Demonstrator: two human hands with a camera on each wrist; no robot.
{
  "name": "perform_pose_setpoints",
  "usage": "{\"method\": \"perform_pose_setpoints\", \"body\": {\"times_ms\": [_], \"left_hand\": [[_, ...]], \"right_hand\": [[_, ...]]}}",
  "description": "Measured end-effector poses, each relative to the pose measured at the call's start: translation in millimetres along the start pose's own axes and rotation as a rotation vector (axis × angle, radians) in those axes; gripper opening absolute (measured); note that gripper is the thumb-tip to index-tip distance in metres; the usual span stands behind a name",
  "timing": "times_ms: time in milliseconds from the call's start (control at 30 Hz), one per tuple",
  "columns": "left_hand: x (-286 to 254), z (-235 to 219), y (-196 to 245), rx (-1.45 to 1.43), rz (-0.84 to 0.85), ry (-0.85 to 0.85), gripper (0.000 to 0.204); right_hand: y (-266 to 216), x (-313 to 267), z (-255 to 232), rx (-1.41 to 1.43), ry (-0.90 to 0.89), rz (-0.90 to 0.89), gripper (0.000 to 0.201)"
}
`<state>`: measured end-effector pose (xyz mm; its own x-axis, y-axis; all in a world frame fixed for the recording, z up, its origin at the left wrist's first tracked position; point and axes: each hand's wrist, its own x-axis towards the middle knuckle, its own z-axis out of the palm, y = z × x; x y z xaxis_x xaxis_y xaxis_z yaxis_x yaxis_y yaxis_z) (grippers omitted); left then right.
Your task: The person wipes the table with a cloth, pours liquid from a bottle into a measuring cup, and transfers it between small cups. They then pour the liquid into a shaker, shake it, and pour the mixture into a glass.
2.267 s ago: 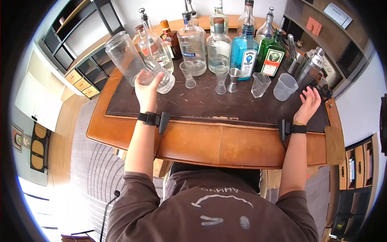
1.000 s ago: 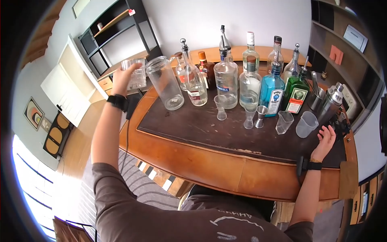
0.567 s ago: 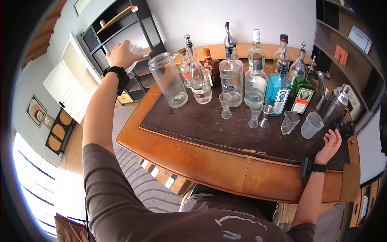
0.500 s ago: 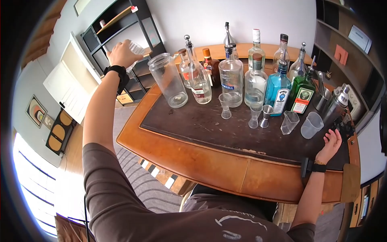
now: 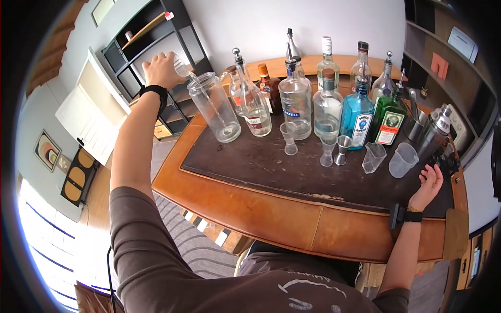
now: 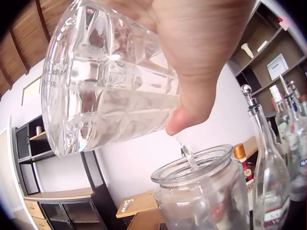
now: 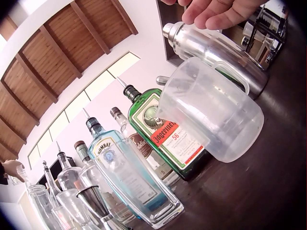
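Observation:
The left hand [image 5: 160, 70] grips a cut-pattern clear glass [image 5: 180, 67], tipped on its side above the tall glass jar [image 5: 215, 109]. In the left wrist view, clear liquid [image 6: 189, 154] runs from the tilted glass [image 6: 110, 91] into the mouth of the jar [image 6: 196, 191], with the left thumb [image 6: 189, 117] at the glass's rim side. The jar stands at the table's left. Beside the plastic measuring cup [image 5: 403, 160], the right hand [image 5: 429, 185] rests at the table's right, fingers loosely bent and holding nothing. The right wrist view shows those fingers [image 7: 216, 14] above the steel shaker [image 7: 216, 48].
Several bottles, including a blue one [image 5: 357, 117] and a green one [image 5: 390, 120], stand right of the jar. Before them are a steel jigger [image 5: 342, 150], hourglass-shaped glasses [image 5: 289, 139] and a small clear beaker [image 5: 373, 158]. The brown table edge [image 5: 261, 214] faces the person.
The left hand has carried the glass from low before the jar, up past its left side, then back over its mouth and tipped it; liquid now pours. The right hand stays at the table's right.

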<state>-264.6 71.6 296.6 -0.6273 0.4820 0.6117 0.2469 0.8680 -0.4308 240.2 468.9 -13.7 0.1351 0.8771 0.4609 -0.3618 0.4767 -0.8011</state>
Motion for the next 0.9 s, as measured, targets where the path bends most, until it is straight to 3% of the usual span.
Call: {"method": "perform_pose_setpoints", "body": {"times_ms": [167, 233, 467, 633, 700, 767, 900], "left_hand": [[-0.3, 0.8, 2.1, 0.029, 0.070, 0.045, 0.078], [-0.9, 2.8, 2.0, 0.066, 0.136, 0.142, 0.075], [1.8, 5.5, 5.1, 0.158, 0.247, 0.172, 0.081], [0.4, 17.7, 10.1, 0.258, 0.449, 0.323, 0.084], [-1.7, 21.0, 14.3, 0.268, 0.458, 0.318, 0.077], [1.1, 30.5, 16.2, 0.280, 0.495, 0.343, 0.088], [1.5, 38.0, 19.1, 0.332, 0.569, 0.398, 0.086]], "right_hand": [[-2.0, -0.4, 1.3, 0.011, 0.000, 0.014, 0.030], [-1.2, -0.3, 1.0, 0.013, -0.003, 0.012, 0.030], [-0.6, -0.1, 1.3, 0.015, -0.007, 0.003, 0.030], [-5.3, -2.0, 4.5, 0.018, -0.009, 0.009, 0.029], [-6.6, -2.0, 5.4, 0.017, -0.007, 0.005, 0.029], [-8.3, -2.7, 6.2, 0.016, -0.004, 0.004, 0.028], [-8.7, -2.1, 6.6, 0.011, -0.011, 0.003, 0.028]]}}
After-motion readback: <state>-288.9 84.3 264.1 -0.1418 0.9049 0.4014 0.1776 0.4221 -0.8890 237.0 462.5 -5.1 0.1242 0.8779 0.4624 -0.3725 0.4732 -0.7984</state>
